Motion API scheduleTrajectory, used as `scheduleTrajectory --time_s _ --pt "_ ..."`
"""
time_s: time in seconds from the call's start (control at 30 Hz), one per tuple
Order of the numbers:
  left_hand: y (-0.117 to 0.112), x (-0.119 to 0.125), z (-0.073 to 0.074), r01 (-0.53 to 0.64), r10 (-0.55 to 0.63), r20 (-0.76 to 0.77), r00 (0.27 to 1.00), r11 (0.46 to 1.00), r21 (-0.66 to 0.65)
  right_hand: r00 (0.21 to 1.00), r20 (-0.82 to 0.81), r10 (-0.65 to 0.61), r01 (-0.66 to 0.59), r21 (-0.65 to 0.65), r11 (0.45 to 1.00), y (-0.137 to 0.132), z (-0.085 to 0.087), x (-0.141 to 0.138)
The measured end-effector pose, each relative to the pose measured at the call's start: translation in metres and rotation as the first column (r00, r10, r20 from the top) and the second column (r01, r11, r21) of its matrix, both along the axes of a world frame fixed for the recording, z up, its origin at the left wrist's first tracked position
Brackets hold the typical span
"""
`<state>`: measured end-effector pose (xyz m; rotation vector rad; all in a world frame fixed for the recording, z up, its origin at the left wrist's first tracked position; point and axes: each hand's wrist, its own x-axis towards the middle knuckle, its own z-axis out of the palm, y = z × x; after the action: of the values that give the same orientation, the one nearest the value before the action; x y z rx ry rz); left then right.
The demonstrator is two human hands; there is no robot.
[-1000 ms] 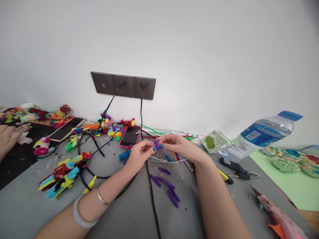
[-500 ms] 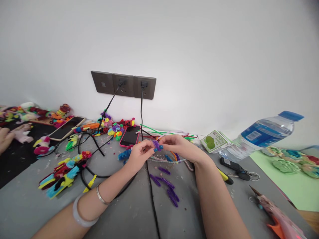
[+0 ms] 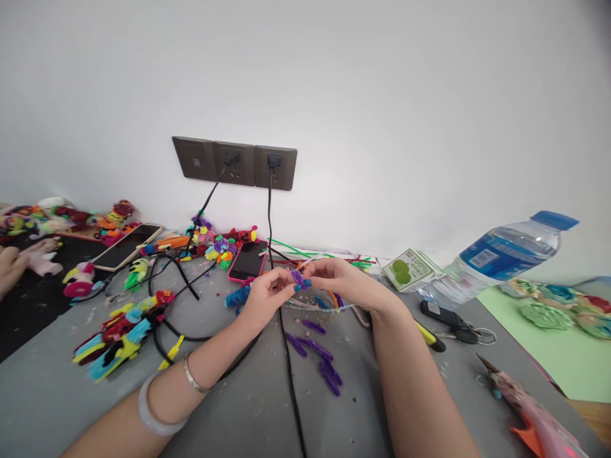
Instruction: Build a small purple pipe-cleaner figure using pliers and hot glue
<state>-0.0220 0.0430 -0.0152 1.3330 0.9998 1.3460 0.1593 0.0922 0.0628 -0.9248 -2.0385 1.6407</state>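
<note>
Between the fingertips of both hands is a small purple fuzzy pipe cleaner piece (image 3: 298,277), partly hidden by the fingers. My left hand (image 3: 271,287) pinches it from the left, and my right hand (image 3: 329,277) pinches it from the right. Just below them on the grey table lie several loose purple pipe cleaner pieces (image 3: 321,350). A blue fuzzy coil (image 3: 237,296) rests behind my left wrist. Under my right hand, pale and orange pipe cleaners are partly covered.
A black cable (image 3: 292,381) crosses the table in front. Left are colourful pipe cleaner figures (image 3: 117,343) and phones (image 3: 247,261). Right are a green-and-white box (image 3: 405,272), a water bottle (image 3: 501,257), keys (image 3: 458,332), a yellow cutter (image 3: 429,337) and a pink glue gun (image 3: 534,407). Another person's hand (image 3: 10,267) is far left.
Both hands stay in nearly the same place, still pinching the purple piece, which has turned slightly between the fingertips. The view has shifted very little.
</note>
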Motion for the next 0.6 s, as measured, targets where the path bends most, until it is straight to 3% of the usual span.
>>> scheduleTrajectory --time_s 0.3,0.6 --pt "0.001 0.001 -0.003 -0.021 0.021 0.027 0.999 1.0 0.001 0.999 -0.007 0.039 -0.039 -0.02 0.999 0.003 -0.004 0.004" --pt "-0.002 -0.002 -0.005 0.069 -0.064 -0.065 0.996 0.995 0.077 0.992 0.076 0.1 -0.1 -0.013 0.995 0.006 -0.012 0.014"
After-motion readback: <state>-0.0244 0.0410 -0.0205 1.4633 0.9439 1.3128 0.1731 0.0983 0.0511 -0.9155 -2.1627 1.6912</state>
